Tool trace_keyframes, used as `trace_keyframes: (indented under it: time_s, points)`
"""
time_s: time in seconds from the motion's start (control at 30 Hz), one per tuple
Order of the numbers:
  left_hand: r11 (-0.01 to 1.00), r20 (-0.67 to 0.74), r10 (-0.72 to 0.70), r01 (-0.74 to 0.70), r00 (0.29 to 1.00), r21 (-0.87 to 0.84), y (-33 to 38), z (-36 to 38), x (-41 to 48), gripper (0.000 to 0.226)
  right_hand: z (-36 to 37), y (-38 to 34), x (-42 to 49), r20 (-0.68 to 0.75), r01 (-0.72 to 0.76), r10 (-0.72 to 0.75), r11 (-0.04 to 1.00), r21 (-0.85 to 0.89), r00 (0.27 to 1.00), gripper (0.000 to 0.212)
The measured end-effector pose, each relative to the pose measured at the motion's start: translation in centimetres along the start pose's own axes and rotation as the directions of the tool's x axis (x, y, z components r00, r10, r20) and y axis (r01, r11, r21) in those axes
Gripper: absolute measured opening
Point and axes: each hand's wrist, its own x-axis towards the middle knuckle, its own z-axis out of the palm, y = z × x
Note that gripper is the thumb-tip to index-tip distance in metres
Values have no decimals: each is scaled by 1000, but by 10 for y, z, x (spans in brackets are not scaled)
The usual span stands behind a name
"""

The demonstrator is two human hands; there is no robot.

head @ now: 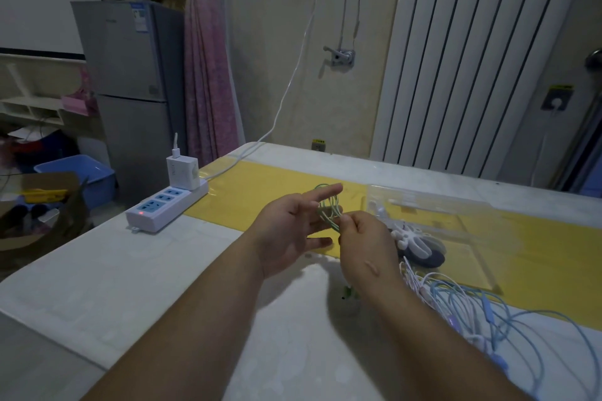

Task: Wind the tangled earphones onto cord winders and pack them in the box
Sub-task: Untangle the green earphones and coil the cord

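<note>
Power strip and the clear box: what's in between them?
In the head view, the left hand carries loops of green earphone cord, and the right hand pinches that cord, both above the yellow mat.

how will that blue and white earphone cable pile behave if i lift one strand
The tangled blue and white earphone cables lie in loose overlapping loops, so they'd probably drag up together. They look thin, so likely floppy and light.
</note>
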Motion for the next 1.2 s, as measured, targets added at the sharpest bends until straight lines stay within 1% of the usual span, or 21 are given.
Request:
trace_keyframes:
  time_s: [0.07,0.1,0.13,0.2,0.3,0.37,0.43,0.5,0.53,0.6,0.67,0.73,0.83,0.93,1.03,1.13,1.2]
  points:
    - [999,-154,13,-5,988,51,-4,5,3,41,0,-4,-4,-2,4,-4,1000,26,1000,20]
    - [997,-206,29,-15,978,69,-6,6,4,39,-1,-6,-6,-17,-3,3,999,50,1000,15]
    - [996,-240,48,-29,970,81,-7,8,5,36,-3,-8,-8,-28,-8,10,998,68,1000,13]
    - [990,-302,95,-59,949,128,-8,11,7,31,-4,-11,-10,-4,-5,5,998,58,1000,14]
    - [980,-393,118,-44,912,193,-9,14,10,19,-6,-12,-12,57,3,-2,1000,-18,998,27]
    - [973,-448,76,31,891,227,-12,11,11,12,-9,-13,-13,96,16,-4,993,-116,995,29]
    - [953,-485,20,129,875,273,-12,4,11,10,-14,-15,-16,208,70,-16,965,-253,978,26]
    - [924,-442,-31,194,896,329,-11,0,8,12,-17,-15,-25,318,141,-13,913,-383,948,25]
    - [908,-411,-42,207,911,365,-10,2,6,13,-19,-14,-29,331,163,-14,889,-427,944,28]
    - [872,-369,-41,214,929,441,-9,8,5,12,-24,-10,-38,300,169,-29,876,-452,954,33]
    - [846,-354,-37,217,935,486,-10,15,6,13,-26,-7,-44,267,170,-54,886,-431,962,30]
    - [830,-351,-34,222,936,511,-13,18,6,14,-25,-2,-48,260,176,-59,873,-454,964,27]
    - [775,-340,-8,221,940,592,-22,26,5,11,-28,10,-53,261,192,-47,803,-565,964,30]
    - [651,-331,85,199,940,732,-30,32,7,12,-29,17,-54,297,271,-99,733,-624,950,33]
    - [493,-261,137,163,956,854,-34,36,9,14,-31,16,-58,325,266,-54,708,-654,944,32]
    - [428,-210,136,133,968,894,-38,40,9,11,-37,16,-67,286,280,-104,667,-690,953,34]
    - [362,-181,149,116,972,925,-39,42,7,11,-41,13,-73,297,314,-135,624,-716,945,32]
